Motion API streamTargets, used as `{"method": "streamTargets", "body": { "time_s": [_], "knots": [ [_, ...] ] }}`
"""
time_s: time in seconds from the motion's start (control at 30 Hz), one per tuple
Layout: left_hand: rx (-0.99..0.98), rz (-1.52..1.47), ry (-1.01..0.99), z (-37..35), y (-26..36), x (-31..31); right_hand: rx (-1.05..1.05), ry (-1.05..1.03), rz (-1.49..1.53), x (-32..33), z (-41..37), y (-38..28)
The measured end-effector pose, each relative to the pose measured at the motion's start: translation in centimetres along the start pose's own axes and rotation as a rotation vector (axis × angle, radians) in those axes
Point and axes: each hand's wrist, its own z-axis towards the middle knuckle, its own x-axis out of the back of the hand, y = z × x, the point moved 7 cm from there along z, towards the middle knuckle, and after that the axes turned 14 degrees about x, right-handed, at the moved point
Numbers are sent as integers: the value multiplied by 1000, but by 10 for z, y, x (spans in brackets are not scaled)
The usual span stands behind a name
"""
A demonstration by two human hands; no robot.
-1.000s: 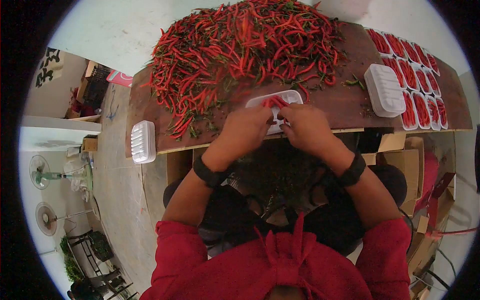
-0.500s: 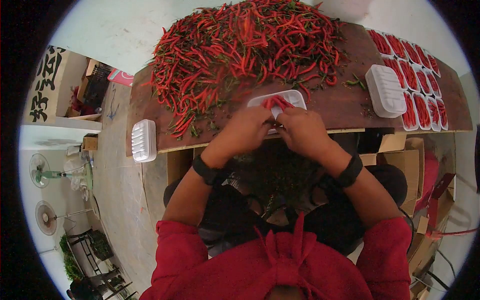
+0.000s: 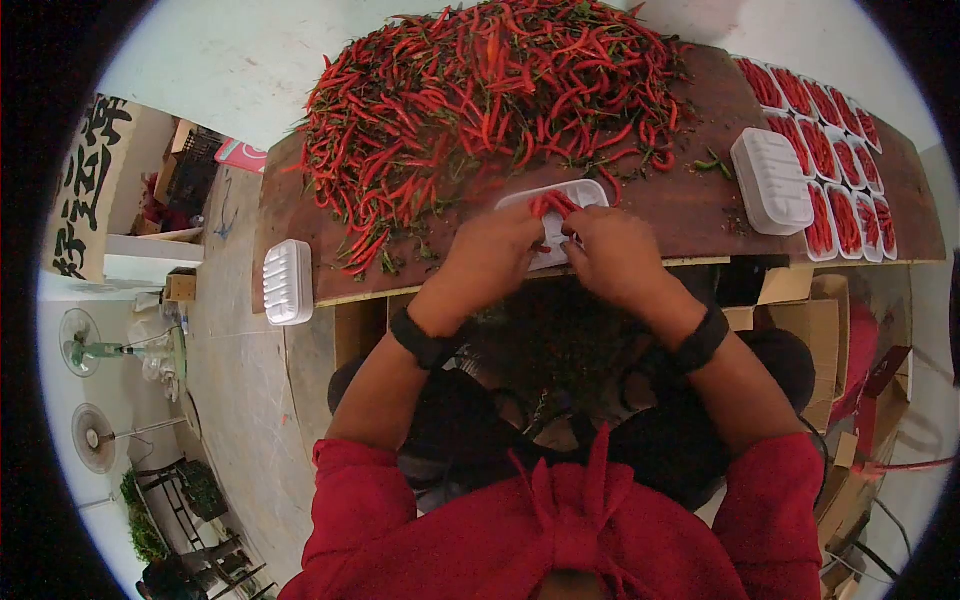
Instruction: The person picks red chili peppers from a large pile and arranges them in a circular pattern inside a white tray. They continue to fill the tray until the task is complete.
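Both hands work over a white foam tray (image 3: 590, 190) at the table's front edge. Several red chili peppers (image 3: 552, 204) lie in the tray, between the hands. My left hand (image 3: 495, 248) is closed at the tray's left side, its fingers curled round red chilies. My right hand (image 3: 615, 248) sits over the tray's right side with fingers bent and pinched together; the fingertips are partly hidden, and a small dark bit shows by them. Just behind the tray spreads a large heap of red chilies (image 3: 480, 90) with green stems.
Stacked white trays (image 3: 773, 182) stand to the right of the heap. Beyond them are several chili-filled trays (image 3: 846, 222) in rows. Another stack of white trays (image 3: 288, 282) sits at the left corner. Cardboard boxes (image 3: 815, 340) stand below the table on the right.
My hands have moved slightly apart, uncovering more of the tray between them. My right hand has shifted a little right. The chilies in the tray have shifted slightly.
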Motion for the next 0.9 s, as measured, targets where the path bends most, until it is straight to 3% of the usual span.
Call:
{"method": "streamTargets", "body": {
  "time_s": [0.3, 0.37, 0.77, 0.9],
  "knots": [
    [55, 62, -94, 0, -6, -9, 58, 51, -34, 2, -1, 2],
    [123, 66, -207, 1, -8, -13, 54, 37, -44, 3, -1, 2],
    [37, 51, -135, -2, -5, -4, 72, 38, -55, 7, 2, -2],
    [165, 17, -34, -6, -20, 20, 37, 61, -48, 17, 2, -8]
  ]
}}
